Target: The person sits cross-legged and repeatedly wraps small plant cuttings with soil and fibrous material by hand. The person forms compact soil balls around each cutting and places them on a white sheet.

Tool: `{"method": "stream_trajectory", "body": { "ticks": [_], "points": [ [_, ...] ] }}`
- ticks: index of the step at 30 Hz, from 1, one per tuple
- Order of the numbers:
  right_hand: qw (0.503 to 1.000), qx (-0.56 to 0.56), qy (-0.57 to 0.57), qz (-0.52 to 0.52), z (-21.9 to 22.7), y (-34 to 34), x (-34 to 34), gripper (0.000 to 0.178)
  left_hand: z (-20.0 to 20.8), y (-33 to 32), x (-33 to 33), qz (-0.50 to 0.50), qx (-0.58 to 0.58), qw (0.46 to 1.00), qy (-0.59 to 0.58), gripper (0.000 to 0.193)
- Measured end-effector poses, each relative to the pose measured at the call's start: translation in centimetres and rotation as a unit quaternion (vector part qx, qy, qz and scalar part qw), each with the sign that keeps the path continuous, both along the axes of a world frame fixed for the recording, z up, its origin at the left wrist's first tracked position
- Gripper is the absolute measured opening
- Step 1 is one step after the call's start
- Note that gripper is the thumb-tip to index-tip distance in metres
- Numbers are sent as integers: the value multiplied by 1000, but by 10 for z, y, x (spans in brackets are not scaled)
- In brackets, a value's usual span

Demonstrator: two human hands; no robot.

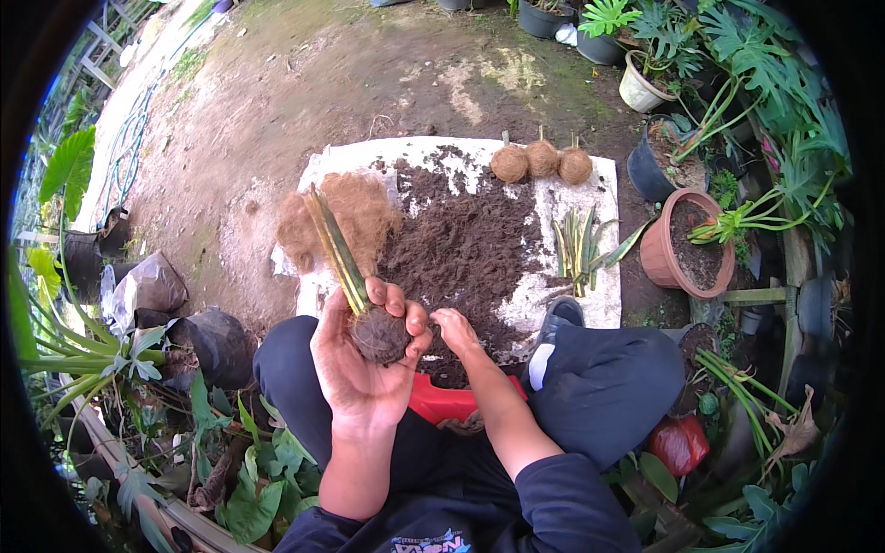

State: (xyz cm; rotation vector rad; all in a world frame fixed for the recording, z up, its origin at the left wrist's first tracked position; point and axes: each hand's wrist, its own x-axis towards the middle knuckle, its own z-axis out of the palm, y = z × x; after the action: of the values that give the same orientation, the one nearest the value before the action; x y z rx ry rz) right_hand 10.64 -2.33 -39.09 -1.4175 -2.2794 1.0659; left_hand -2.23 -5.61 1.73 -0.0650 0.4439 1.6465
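My left hand (359, 392) is raised palm up, its fingers curled round a dark, round root ball (380, 335) with fibre strands on it. Out of the ball rises a long green-and-yellow snake plant leaf (343, 253), leaning up and to the left. Just right of the ball is my right hand (456, 332), its fingers drawn together in a pinch. Whatever is between those fingertips is too small to make out. Below both hands lies loose dark soil (470, 249) on a white sheet (604, 304). Brown coconut fibre (355, 207) is heaped on the sheet's left side.
Three fibre-wrapped balls (542, 159) with short stems line the sheet's far right. Cut leaves (581, 244) lie at its right. A red plastic object (438, 398) is between my legs. Pots, including a terracotta one (656, 253), stand to the right; plant bags (217, 346) are left.
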Motion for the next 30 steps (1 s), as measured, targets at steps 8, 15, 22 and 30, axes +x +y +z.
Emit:
{"method": "stream_trajectory", "body": {
  "ticks": [8, 15, 22, 30],
  "points": [
    [962, -54, 63, -261, 16, 17, -8, 34, 4, -8, 3, -13, 15, 1000, -8, 30],
    [948, 94, -22, -302, -1, -16, 13, 40, -3, -8, -4, -17, 16, 1000, -12, 32],
    [921, -81, -150, -350, -21, -45, 16, 71, -8, -7, -5, -21, 30, 999, -20, 34],
    [961, -115, 8, -252, -16, -58, -38, 70, -3, 0, 4, -11, -12, 1000, -1, 31]
  ]
}}
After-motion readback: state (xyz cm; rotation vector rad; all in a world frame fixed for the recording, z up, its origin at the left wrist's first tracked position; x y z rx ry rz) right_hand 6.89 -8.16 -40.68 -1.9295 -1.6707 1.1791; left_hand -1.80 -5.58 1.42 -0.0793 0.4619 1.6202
